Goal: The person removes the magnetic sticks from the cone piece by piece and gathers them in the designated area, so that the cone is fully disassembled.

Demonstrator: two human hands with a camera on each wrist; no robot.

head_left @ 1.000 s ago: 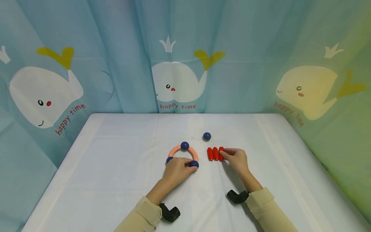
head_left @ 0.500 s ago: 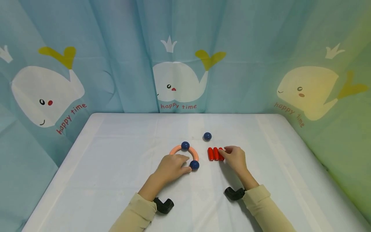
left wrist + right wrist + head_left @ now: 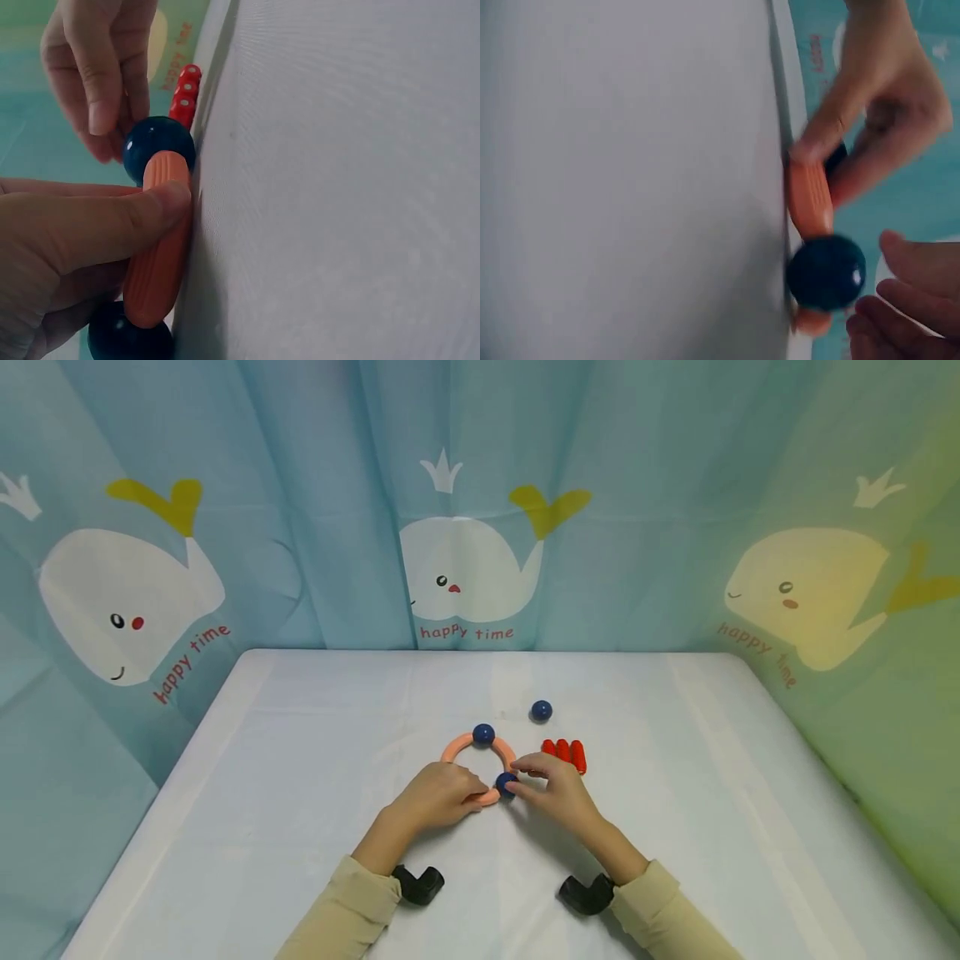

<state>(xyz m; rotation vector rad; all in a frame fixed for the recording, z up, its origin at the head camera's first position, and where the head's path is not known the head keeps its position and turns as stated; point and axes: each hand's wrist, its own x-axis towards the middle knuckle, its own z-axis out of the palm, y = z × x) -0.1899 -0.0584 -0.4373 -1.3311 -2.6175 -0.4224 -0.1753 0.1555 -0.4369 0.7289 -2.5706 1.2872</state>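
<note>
Tabletop (image 3: 337,710), fourth ball (image 3: 124,339), hidden in head view

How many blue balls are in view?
4: one loose ball; on the orange ring, one far ball, one right ball, and one left ball, hidden by the left hand in the head view.

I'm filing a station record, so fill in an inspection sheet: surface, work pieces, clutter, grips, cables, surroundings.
Surface: white table covering, lightly creased
Work pieces: ring of peach arcs and blue balls, partly hidden by the left hand; loose blue ball farther back; three red pieces side by side
Clutter: nothing seen
Grips: left hand pinches the front arc; right hand at the ring's right-hand ball, contact unclear
Cables: nothing seen
Surroundings: blue-green curtain printed with white whales
</note>
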